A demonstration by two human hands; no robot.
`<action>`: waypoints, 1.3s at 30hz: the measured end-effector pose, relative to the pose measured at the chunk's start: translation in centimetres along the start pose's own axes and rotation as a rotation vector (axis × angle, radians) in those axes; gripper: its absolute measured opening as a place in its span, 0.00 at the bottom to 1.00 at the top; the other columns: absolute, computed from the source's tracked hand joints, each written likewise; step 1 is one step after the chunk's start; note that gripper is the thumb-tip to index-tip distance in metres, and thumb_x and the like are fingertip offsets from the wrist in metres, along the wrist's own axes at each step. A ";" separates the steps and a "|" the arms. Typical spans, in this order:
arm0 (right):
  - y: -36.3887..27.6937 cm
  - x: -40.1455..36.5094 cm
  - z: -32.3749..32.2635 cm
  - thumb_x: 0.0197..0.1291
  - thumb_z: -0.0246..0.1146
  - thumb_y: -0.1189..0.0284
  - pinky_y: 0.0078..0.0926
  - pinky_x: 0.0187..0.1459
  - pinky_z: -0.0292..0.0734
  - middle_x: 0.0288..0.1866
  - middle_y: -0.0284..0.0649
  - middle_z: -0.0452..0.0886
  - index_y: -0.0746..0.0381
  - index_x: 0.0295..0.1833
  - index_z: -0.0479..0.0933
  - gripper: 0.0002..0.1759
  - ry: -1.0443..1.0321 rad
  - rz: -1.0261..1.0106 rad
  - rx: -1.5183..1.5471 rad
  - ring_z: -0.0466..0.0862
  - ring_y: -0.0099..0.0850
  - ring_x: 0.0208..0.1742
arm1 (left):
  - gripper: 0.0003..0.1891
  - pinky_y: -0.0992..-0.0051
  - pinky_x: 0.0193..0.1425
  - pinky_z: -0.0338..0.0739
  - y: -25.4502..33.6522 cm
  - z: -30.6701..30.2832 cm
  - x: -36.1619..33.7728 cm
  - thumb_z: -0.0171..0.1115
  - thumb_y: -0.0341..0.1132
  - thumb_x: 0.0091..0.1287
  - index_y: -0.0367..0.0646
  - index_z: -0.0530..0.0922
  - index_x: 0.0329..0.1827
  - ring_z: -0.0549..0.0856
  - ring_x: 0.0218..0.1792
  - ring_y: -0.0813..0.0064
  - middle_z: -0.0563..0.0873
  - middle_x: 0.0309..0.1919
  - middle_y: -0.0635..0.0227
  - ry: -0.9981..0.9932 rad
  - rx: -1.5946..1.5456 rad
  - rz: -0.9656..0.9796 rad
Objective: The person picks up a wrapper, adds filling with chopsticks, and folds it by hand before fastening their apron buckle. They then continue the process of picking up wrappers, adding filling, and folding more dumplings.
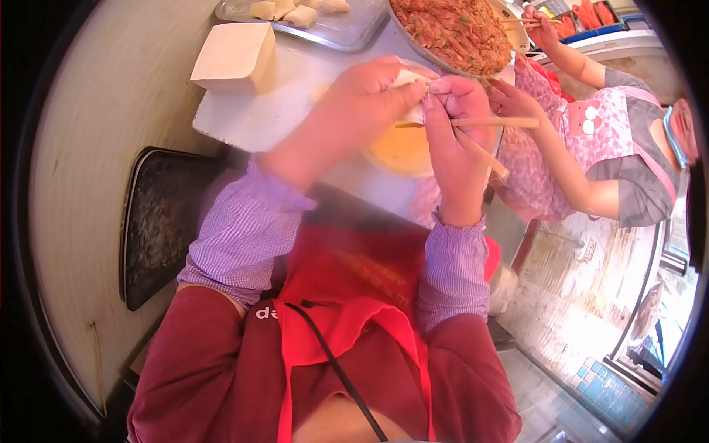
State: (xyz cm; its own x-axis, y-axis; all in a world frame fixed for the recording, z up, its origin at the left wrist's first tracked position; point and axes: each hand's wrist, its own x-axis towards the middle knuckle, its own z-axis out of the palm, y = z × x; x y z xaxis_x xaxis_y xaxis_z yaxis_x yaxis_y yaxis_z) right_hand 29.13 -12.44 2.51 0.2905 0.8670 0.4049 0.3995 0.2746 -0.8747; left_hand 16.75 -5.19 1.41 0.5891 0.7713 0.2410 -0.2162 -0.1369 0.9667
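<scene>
Over the white table, my left hand (373, 92) is closed around a pale wonton (408, 78), its thumb and fingers pressed on the folded wrapper. My right hand (459, 140) meets it at the tips, pinching the wrapper's edge between thumb and finger. A pair of wooden chopsticks (502, 122) is also held in my right hand, sticking out to the right. Most of the wonton is hidden by my fingers. Just below the hands lies a round yellow dish (402, 150), partly covered by them. Beyond them stands a large bowl (413, 46) of minced meat filling (454, 33).
A thick stack of square wrappers (233, 55) sits at the table's left. Behind it, a metal tray (354, 33) holds several folded wontons (301, 15). On the right, a person in a pink apron (602, 122) holds chopsticks at the bowl. A dark tray (166, 229) leans by the left wall.
</scene>
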 end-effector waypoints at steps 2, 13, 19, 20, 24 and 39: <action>0.0 0.0 0.0 0.59 0.55 0.86 0.10 0.33 0.68 0.31 0.30 0.74 0.65 0.42 0.67 0.08 -0.003 0.007 0.062 0.74 0.14 0.32 | 0.11 0.84 0.40 0.70 0.3 0.1 -0.4 0.53 0.35 0.68 0.37 0.79 0.44 0.75 0.37 0.88 0.79 0.36 0.76 -0.089 -0.027 -0.007; -0.2 0.6 -0.9 0.64 0.55 0.77 0.11 0.25 0.68 0.25 0.34 0.74 0.66 0.53 0.66 0.13 0.074 0.079 0.372 0.71 0.16 0.22 | 0.07 0.85 0.35 0.69 -0.6 -1.7 -0.3 0.58 0.36 0.66 0.40 0.78 0.38 0.76 0.29 0.86 0.79 0.27 0.76 0.255 -0.251 -0.177; 0.1 0.6 -1.8 0.70 0.46 0.56 0.06 0.19 0.53 0.23 0.34 0.74 0.66 0.60 0.64 0.25 0.153 0.105 0.421 0.64 0.13 0.18 | 0.21 0.75 0.57 0.71 -2.6 -9.4 0.8 0.56 0.36 0.67 0.33 0.70 0.59 0.74 0.59 0.69 0.75 0.58 0.56 0.258 0.213 0.331; 0.4 0.7 -2.3 0.69 0.44 0.52 0.07 0.20 0.57 0.24 0.35 0.75 0.66 0.60 0.64 0.29 0.135 0.115 0.433 0.67 0.15 0.19 | 0.21 0.75 0.57 0.71 -1.5 -9.7 0.8 0.56 0.36 0.67 0.33 0.70 0.59 0.74 0.59 0.69 0.75 0.58 0.56 0.259 0.213 0.333; 1.1 1.3 -3.2 0.67 0.40 0.44 0.15 0.26 0.70 0.31 0.38 0.76 0.69 0.59 0.65 0.37 0.169 0.058 0.410 0.76 0.21 0.29 | 0.18 0.71 0.58 0.71 3.5 -10.7 -0.3 0.58 0.31 0.64 0.31 0.73 0.55 0.75 0.57 0.67 0.76 0.57 0.57 0.324 0.093 0.001; 6.9 0.5 -9.1 0.64 0.57 0.72 0.26 0.42 0.84 0.40 0.42 0.79 0.69 0.49 0.71 0.13 0.517 0.045 0.611 0.82 0.28 0.39 | 0.08 0.65 0.47 0.72 0.9 -14.3 -2.3 0.61 0.24 0.53 0.37 0.74 0.36 0.78 0.42 0.53 0.80 0.37 0.56 0.270 1.120 0.244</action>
State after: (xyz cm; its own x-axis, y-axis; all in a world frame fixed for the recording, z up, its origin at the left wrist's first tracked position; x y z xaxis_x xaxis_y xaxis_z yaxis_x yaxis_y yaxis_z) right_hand 39.91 -13.91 -0.93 0.7208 0.6214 0.3070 -0.1256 0.5527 -0.8239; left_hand 4.09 1.82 0.53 0.4136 0.7371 0.5345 0.5834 -0.6652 0.4660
